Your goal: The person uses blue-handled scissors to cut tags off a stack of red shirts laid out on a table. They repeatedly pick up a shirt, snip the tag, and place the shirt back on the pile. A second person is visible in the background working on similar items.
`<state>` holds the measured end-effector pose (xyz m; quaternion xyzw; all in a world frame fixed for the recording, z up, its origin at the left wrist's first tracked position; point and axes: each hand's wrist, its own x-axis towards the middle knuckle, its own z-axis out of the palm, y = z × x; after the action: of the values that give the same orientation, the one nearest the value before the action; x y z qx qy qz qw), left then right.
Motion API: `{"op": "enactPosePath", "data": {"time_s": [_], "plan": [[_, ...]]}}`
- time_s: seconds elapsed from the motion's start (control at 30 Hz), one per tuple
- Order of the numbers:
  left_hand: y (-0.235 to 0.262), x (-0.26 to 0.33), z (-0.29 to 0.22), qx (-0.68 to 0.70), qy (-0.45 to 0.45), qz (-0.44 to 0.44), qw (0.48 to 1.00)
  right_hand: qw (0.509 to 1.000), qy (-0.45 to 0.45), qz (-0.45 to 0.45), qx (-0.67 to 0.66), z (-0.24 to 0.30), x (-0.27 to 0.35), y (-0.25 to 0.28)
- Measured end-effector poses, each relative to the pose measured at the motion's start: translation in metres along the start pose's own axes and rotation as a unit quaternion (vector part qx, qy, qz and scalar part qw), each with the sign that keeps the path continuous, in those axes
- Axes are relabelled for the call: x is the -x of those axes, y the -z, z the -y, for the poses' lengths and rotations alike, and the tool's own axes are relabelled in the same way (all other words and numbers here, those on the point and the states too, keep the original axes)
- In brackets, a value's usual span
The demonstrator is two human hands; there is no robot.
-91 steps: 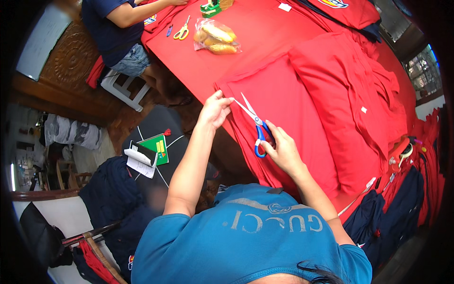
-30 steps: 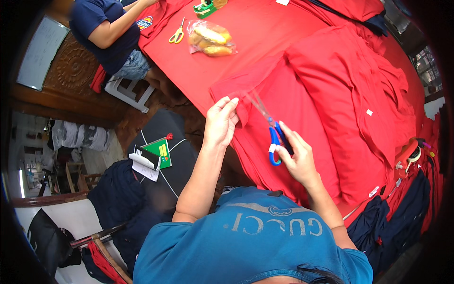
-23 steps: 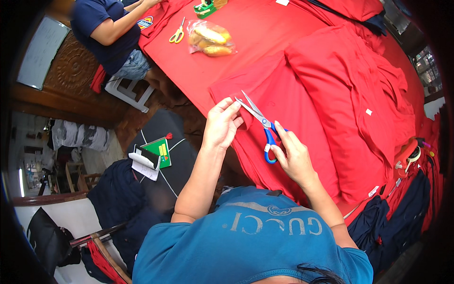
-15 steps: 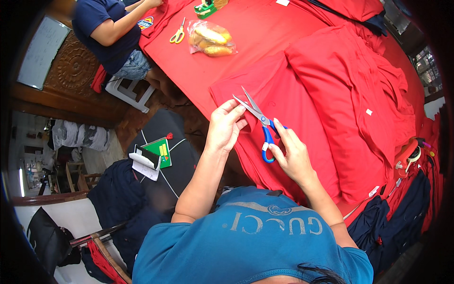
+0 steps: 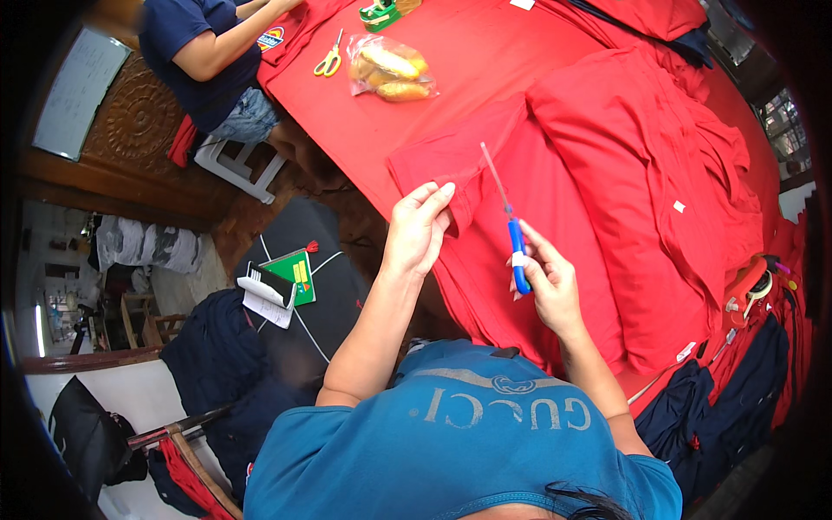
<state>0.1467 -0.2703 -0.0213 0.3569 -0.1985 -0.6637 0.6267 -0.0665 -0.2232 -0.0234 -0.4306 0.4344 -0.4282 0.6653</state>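
My right hand (image 5: 551, 284) is closed around the blue handles of a pair of scissors (image 5: 520, 251). The narrow blades point up and away, seen edge-on over red cloth, apart from my left hand. At the near left edge of a red garment (image 5: 494, 143), my left hand (image 5: 418, 227) pinches cloth between thumb and fingers. The exact bit between the fingertips is too small to make out. The garment lies folded and wrinkled across the table in front of me.
Farther off on the red-covered table (image 5: 321, 113) lie yellow-handled scissors (image 5: 328, 63), a clear bag of bread rolls (image 5: 390, 71) and a green tape dispenser (image 5: 379, 15). A co-worker (image 5: 204, 61) works at the far left. Left of me, a green booklet (image 5: 299, 273) rests on a dark surface.
The scissors have moved right and away from my left fingertips. They turned from open blades seen flat to an edge-on view. My left hand stays nearly in place.
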Motion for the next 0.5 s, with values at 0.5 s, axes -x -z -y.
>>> {"op": "enactPosePath", "data": {"time_s": [0.5], "plan": [[-0.007,0.009,0.001,-0.080,-0.007,0.018,0.997,0.891,0.214,0.012,0.400,0.009,0.002,-0.008]]}}
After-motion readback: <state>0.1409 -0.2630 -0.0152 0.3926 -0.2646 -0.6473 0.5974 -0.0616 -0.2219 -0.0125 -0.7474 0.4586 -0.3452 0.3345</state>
